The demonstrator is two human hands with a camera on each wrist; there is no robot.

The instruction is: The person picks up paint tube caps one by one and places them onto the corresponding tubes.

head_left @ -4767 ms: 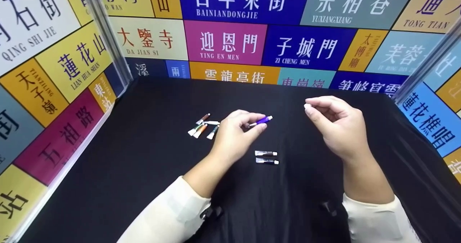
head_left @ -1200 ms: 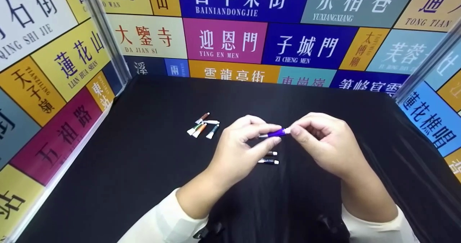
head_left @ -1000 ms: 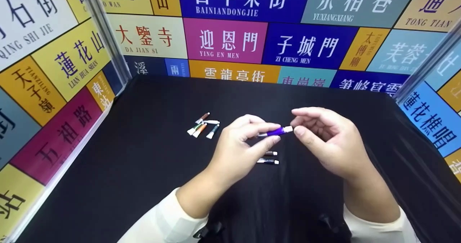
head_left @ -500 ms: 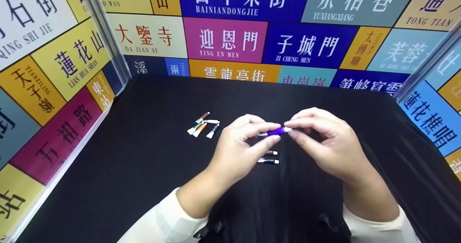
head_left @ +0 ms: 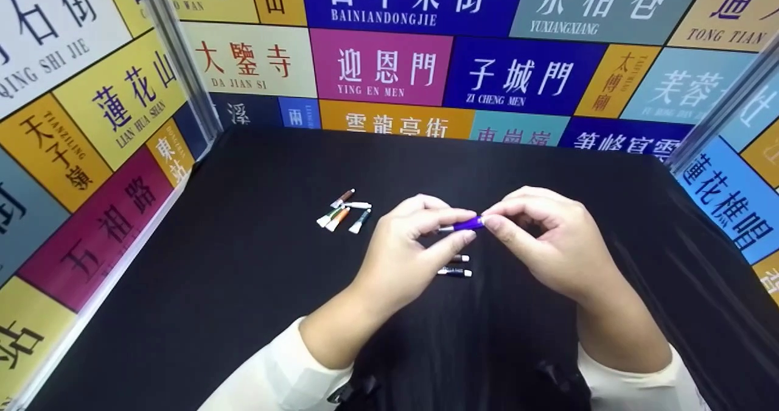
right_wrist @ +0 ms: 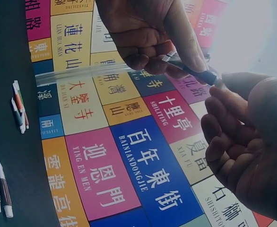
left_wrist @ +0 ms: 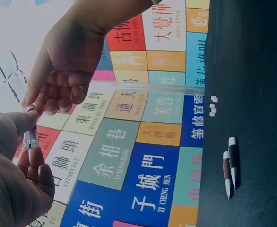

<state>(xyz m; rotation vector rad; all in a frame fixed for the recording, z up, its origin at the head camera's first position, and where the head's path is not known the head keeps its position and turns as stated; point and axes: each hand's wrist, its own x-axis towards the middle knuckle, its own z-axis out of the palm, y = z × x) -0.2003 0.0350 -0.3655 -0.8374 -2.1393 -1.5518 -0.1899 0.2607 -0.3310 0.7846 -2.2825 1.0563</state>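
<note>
Head view shows your left hand (head_left: pixel 405 249) pinching a small purple paint tube (head_left: pixel 464 224) between thumb and forefinger, holding it roughly level above the black bench (head_left: pixel 243 289). Your right hand (head_left: pixel 551 246) meets the tube at its right end; thumb and forefinger close on that tip, so the cap is covered and cannot be seen from this camera. Both hands hover above the bench, neither resting on it.

Left wrist view confirms the grip: the left thumb presses a silver-ended tube against the curled fingers, with the right hand's fingertips just beside its upper end. Right wrist view shows the tube (right_wrist: pixel 190 71) running diagonally from the left hand (right_wrist: pixel 148 33) to the right hand (right_wrist: pixel 252 142), whose fingertips touch its end.

Directly below the held tube, two dark tubes (head_left: pixel 453 266) with white caps lie side by side on the bench, parallel and nearly touching; the left hand partly hides the far one. To your left, well apart from the hands, a cluster of five tubes (head_left: pixel 344 211) lies fanned out, including brown, orange and green ones. Coloured sign panels (head_left: pixel 380 70) wall the bench on three sides.
</note>
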